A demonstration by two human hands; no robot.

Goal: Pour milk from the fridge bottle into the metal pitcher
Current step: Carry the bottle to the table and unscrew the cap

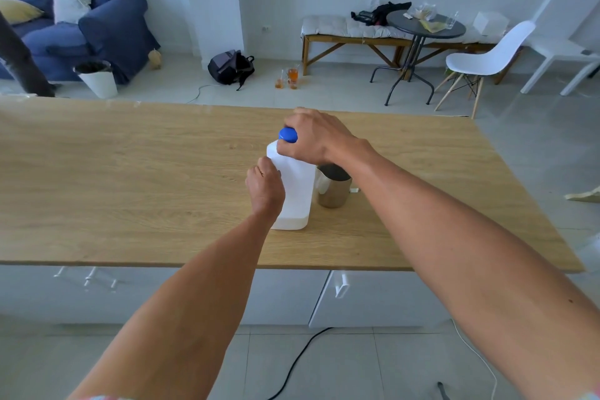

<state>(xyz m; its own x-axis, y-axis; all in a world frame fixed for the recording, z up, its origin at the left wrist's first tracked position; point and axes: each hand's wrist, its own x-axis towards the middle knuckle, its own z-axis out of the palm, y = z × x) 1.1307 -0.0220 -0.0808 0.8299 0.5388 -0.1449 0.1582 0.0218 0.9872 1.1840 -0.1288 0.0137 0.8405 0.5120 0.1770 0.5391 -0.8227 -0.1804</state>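
A white plastic milk bottle (297,195) stands upright on the wooden counter (130,178), near its middle. Its blue cap (288,135) sits on top. My right hand (313,138) is closed over the cap from above and behind. My left hand (264,187) grips the bottle's left side at mid-height. The metal pitcher (332,187) stands just right of the bottle, touching or nearly touching it, partly hidden under my right forearm. Its handle points right.
White cabinet drawers (357,299) run below the counter's near edge, and a black cable (302,357) lies on the floor. Beyond the counter are a blue sofa (97,23), a white bin (97,78), a backpack (231,66), a bench, a round table and a white chair (480,58).
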